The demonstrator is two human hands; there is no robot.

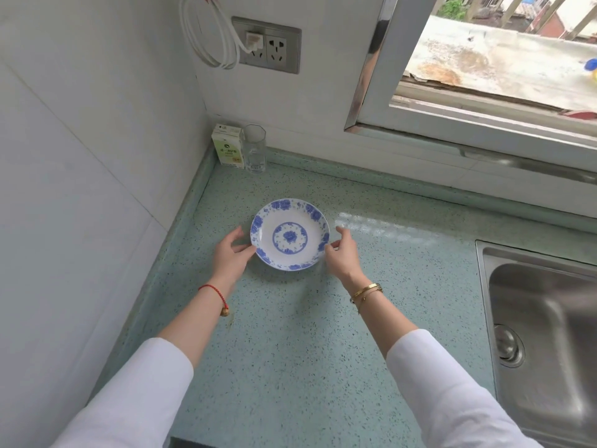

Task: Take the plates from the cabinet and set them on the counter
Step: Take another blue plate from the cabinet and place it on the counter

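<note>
From the head camera, a blue-and-white plate (290,234) lies flat on the green speckled counter (290,350), near the corner. The left hand (231,253) and right hand (341,252) flank it, fingers spread loose, thumbs just touching its rim without gripping. A carton (227,147) and glass (255,148) stand behind; a sink (542,318) lies right.
</note>
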